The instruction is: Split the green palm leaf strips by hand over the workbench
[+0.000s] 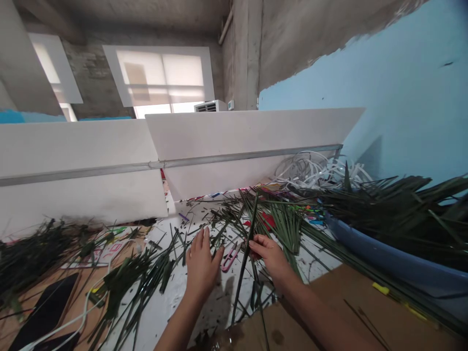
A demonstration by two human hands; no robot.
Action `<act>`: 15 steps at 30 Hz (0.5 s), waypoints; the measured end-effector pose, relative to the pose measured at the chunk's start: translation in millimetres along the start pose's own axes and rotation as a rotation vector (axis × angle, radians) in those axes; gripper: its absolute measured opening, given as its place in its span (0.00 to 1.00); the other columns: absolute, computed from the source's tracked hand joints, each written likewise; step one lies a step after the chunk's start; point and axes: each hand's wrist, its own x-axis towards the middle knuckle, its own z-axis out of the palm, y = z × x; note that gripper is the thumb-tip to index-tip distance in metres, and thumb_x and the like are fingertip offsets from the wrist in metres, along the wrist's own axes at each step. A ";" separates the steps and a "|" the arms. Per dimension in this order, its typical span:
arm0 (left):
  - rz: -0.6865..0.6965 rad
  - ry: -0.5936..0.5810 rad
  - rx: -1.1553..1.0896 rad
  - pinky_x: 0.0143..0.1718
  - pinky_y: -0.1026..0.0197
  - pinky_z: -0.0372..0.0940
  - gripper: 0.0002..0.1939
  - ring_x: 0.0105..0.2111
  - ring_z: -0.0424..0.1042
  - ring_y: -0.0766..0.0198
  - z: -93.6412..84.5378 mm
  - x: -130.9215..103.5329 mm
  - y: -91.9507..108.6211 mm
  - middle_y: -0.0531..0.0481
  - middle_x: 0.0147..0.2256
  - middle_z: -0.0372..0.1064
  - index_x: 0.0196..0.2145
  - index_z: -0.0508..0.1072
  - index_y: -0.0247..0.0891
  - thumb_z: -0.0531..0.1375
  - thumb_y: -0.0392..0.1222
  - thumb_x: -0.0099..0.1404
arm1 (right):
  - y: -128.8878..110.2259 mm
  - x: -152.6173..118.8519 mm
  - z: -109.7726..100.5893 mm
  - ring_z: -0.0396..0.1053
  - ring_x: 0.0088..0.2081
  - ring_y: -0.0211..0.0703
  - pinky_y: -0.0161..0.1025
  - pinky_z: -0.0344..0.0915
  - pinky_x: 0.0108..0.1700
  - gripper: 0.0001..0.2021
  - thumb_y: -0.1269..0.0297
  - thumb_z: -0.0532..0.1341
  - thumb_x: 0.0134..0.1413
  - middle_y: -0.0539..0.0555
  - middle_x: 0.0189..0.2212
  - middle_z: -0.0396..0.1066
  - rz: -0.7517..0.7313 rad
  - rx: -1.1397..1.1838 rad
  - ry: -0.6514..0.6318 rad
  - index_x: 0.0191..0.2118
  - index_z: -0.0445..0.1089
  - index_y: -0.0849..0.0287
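My right hand [268, 253] pinches a long dark green leaf strip [244, 268] that stands at a slant across the work surface. My left hand [203, 263] is held with fingers spread, nothing in it, over the white surface [171, 292]. Between the hands lies a pair of small pink-handled thread snips [230, 258]. Cut leaf pieces and scraps are strewn around both hands. A fan of green leaves [288, 226] lies just beyond my right hand, partly over a red item [268, 222].
A blue basin [383, 253] heaped with long leaves stands at right, by brown cardboard [329, 302]. Coiled white tubing [314, 168] lies at the back, against white panels [252, 134]. Leaf bundles [127, 278], a white cable [87, 307] and a dark phone-like slab [44, 312] are at left.
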 end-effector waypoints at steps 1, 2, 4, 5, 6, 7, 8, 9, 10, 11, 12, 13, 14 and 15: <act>0.039 0.010 0.029 0.61 0.45 0.46 0.24 0.63 0.55 0.46 0.9 -3.0 5.1 0.37 0.61 0.62 0.56 0.68 0.39 0.57 0.47 0.63 | 0.6 -0.8 1.4 0.60 0.24 0.38 0.35 0.57 0.28 0.19 0.48 0.72 0.34 0.48 0.21 0.66 -0.006 -0.009 -0.002 0.22 0.70 0.59; 0.063 -0.011 0.015 0.59 0.47 0.50 0.20 0.59 0.60 0.47 3.2 -7.1 11.1 0.39 0.56 0.68 0.52 0.71 0.40 0.56 0.48 0.64 | 1.1 -1.8 2.7 0.60 0.25 0.38 0.36 0.58 0.28 0.18 0.48 0.71 0.34 0.48 0.21 0.66 -0.015 -0.018 -0.003 0.23 0.70 0.58; 0.068 -0.114 -0.091 0.49 0.52 0.58 0.16 0.47 0.70 0.51 10.8 -17.0 22.7 0.43 0.44 0.76 0.44 0.74 0.41 0.56 0.51 0.65 | 1.5 -3.9 5.3 0.60 0.25 0.39 0.36 0.58 0.28 0.17 0.49 0.71 0.36 0.48 0.21 0.65 -0.043 -0.024 0.007 0.23 0.70 0.58; 0.060 -0.157 -0.148 0.44 0.56 0.60 0.14 0.41 0.72 0.53 15.4 -21.9 27.2 0.46 0.39 0.76 0.40 0.74 0.41 0.58 0.52 0.63 | 1.5 -5.1 6.4 0.60 0.25 0.39 0.36 0.59 0.29 0.17 0.50 0.71 0.36 0.48 0.21 0.65 -0.059 -0.021 0.016 0.22 0.69 0.58; 0.047 -0.177 -0.200 0.39 0.58 0.60 0.13 0.37 0.72 0.55 19.9 -26.1 30.6 0.48 0.35 0.75 0.37 0.73 0.41 0.60 0.52 0.62 | 1.2 -6.2 7.5 0.60 0.25 0.39 0.36 0.59 0.29 0.17 0.50 0.70 0.37 0.47 0.20 0.64 -0.075 -0.017 0.024 0.22 0.68 0.57; 0.031 -0.176 -0.245 0.37 0.60 0.59 0.11 0.34 0.71 0.57 23.7 -29.3 32.6 0.49 0.32 0.73 0.34 0.72 0.41 0.61 0.50 0.60 | 0.8 -7.3 8.6 0.59 0.25 0.39 0.36 0.59 0.29 0.16 0.51 0.70 0.37 0.47 0.20 0.63 -0.088 -0.014 0.028 0.21 0.67 0.57; 0.015 -0.167 -0.287 0.35 0.62 0.58 0.09 0.32 0.69 0.59 26.6 -31.4 33.6 0.51 0.30 0.72 0.31 0.70 0.40 0.62 0.48 0.59 | 0.2 -8.4 9.7 0.59 0.25 0.39 0.36 0.58 0.29 0.16 0.52 0.70 0.38 0.46 0.20 0.62 -0.097 -0.013 0.029 0.21 0.67 0.57; -0.002 -0.156 -0.328 0.33 0.63 0.57 0.09 0.31 0.68 0.60 28.3 -32.5 33.6 0.52 0.29 0.71 0.29 0.69 0.40 0.62 0.47 0.59 | -0.6 -9.6 10.8 0.59 0.25 0.39 0.36 0.59 0.29 0.16 0.52 0.70 0.38 0.46 0.20 0.63 -0.102 -0.014 0.024 0.22 0.67 0.57; -0.019 -0.151 -0.367 0.32 0.63 0.56 0.09 0.30 0.67 0.61 28.8 -32.7 33.1 0.52 0.27 0.70 0.28 0.68 0.40 0.61 0.46 0.59 | -1.6 -10.9 11.9 0.60 0.26 0.39 0.36 0.59 0.30 0.15 0.53 0.70 0.38 0.47 0.21 0.64 -0.102 -0.012 0.015 0.23 0.68 0.57; -0.031 -0.154 -0.403 0.31 0.63 0.56 0.09 0.29 0.65 0.61 28.4 -32.2 32.3 0.52 0.27 0.69 0.27 0.67 0.40 0.61 0.46 0.60 | -2.6 -12.2 13.0 0.61 0.27 0.40 0.37 0.60 0.31 0.15 0.53 0.71 0.38 0.47 0.22 0.66 -0.098 -0.005 0.001 0.25 0.69 0.57; -0.037 -0.161 -0.435 0.30 0.63 0.56 0.10 0.28 0.64 0.61 27.4 -31.5 31.5 0.53 0.26 0.68 0.26 0.67 0.40 0.60 0.47 0.61 | -3.6 -13.5 14.1 0.63 0.28 0.41 0.38 0.61 0.33 0.15 0.54 0.71 0.38 0.48 0.24 0.68 -0.092 0.011 -0.014 0.27 0.71 0.57; -0.036 -0.167 -0.459 0.30 0.63 0.55 0.11 0.28 0.63 0.61 26.1 -30.7 30.9 0.53 0.26 0.67 0.26 0.67 0.40 0.59 0.48 0.61 | -4.7 -14.9 15.2 0.65 0.30 0.42 0.39 0.62 0.35 0.15 0.54 0.72 0.37 0.49 0.26 0.70 -0.083 0.034 -0.026 0.29 0.72 0.58; -0.029 -0.172 -0.472 0.29 0.63 0.55 0.12 0.28 0.62 0.62 24.7 -30.2 30.6 0.53 0.25 0.66 0.26 0.67 0.40 0.59 0.49 0.62 | -5.5 -16.2 16.1 0.66 0.32 0.44 0.40 0.63 0.38 0.16 0.54 0.73 0.36 0.50 0.28 0.72 -0.074 0.060 -0.038 0.30 0.73 0.58; -0.019 -0.175 -0.472 0.30 0.63 0.55 0.12 0.28 0.62 0.62 23.7 -29.9 30.6 0.53 0.25 0.65 0.26 0.67 0.40 0.58 0.49 0.63 | -6.2 -17.4 16.9 0.68 0.34 0.45 0.41 0.63 0.40 0.17 0.55 0.73 0.36 0.51 0.29 0.73 -0.068 0.083 -0.050 0.32 0.73 0.58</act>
